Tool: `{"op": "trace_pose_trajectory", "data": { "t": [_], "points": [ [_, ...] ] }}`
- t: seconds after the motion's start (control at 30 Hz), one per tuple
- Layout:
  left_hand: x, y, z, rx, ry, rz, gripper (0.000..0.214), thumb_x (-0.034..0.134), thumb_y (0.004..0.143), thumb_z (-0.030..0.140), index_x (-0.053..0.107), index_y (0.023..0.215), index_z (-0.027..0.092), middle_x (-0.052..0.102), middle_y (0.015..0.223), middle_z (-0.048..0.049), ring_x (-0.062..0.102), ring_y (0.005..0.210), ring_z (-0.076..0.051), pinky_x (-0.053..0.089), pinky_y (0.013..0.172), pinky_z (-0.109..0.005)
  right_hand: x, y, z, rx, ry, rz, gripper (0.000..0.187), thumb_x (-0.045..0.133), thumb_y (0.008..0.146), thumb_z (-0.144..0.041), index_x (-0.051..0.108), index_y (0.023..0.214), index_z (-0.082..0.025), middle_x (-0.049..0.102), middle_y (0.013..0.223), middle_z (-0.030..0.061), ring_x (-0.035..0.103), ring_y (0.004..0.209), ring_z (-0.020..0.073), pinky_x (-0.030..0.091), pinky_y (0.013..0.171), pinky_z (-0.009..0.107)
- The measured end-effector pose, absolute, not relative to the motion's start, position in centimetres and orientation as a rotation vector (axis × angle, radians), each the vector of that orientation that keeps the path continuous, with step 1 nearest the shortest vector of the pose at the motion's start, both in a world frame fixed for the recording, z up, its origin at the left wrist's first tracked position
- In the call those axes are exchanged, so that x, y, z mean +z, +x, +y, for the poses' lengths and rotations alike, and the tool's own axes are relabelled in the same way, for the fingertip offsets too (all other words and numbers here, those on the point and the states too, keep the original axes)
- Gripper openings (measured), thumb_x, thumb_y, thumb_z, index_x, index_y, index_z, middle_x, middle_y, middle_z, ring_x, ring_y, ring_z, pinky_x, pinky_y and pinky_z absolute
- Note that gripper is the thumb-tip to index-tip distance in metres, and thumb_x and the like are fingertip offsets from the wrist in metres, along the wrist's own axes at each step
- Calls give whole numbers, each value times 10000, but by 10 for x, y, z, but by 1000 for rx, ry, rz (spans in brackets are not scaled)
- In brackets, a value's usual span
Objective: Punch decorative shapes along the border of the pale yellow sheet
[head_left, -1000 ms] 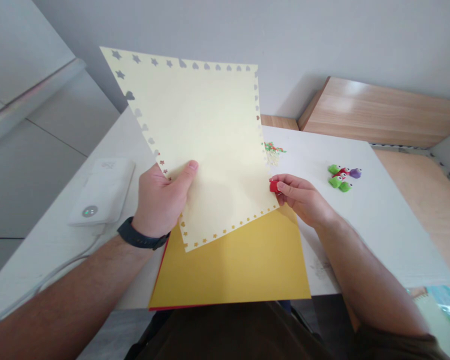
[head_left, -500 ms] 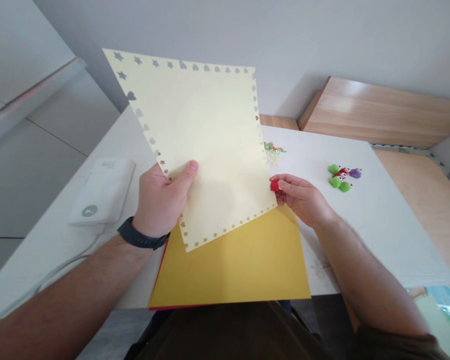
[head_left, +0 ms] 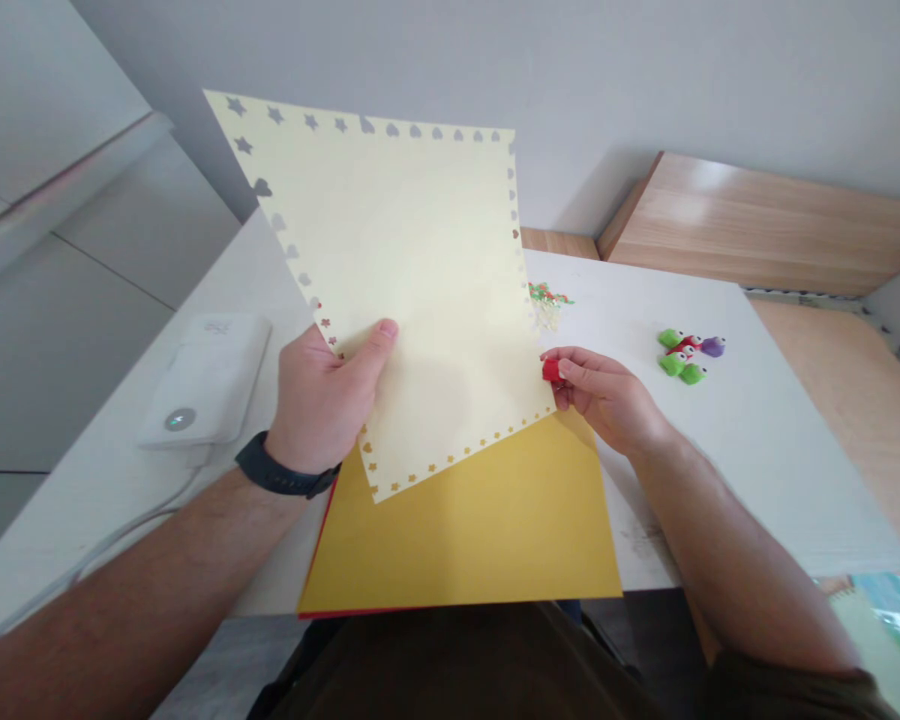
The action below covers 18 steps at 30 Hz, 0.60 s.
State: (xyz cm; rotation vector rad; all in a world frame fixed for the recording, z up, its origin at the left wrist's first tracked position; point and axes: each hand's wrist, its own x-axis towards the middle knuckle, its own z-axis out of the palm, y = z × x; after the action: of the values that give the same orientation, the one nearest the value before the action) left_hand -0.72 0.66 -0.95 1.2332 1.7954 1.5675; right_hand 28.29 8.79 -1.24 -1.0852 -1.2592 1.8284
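Observation:
My left hand (head_left: 330, 395) grips a pale yellow sheet of paper (head_left: 420, 260) by its left edge, thumb on top. Star, heart and flower cut-outs line the sheet's borders. At the lower right edge, my right hand (head_left: 600, 395) is closed on a small red paper punch (head_left: 551, 370), which sits against the paper's edge; part of it is hidden by the fingers. Below the raised sheet lies a darker yellow sheet (head_left: 465, 550), with a red edge showing under it.
Several green, red and purple punches (head_left: 690, 355) stand on the white table (head_left: 720, 470) at the right. Small paper cut-outs (head_left: 547, 300) are piled behind the sheet. A white device (head_left: 202, 380) with a cable lies at the left. A wooden panel (head_left: 757, 220) stands at the back right.
Almost nothing differs. The pale sheet's top right corner has shifted very slightly up and right; both hands keep their holds.

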Motion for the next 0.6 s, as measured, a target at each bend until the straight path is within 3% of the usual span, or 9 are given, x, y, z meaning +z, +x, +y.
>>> {"op": "trace_pose_trajectory", "data": {
  "t": [0.6],
  "points": [
    [-7,-6,6,1561,1256,1822,352,738,924,452,765,1217,259,747,1322,-43,699,1239,-311,552,1134,-500,-15,282,89,1814,-1111,-1253,217,765,877,-412,740,956,-211,634,884,41,500,712,174,348,622,329]
  ]
}}
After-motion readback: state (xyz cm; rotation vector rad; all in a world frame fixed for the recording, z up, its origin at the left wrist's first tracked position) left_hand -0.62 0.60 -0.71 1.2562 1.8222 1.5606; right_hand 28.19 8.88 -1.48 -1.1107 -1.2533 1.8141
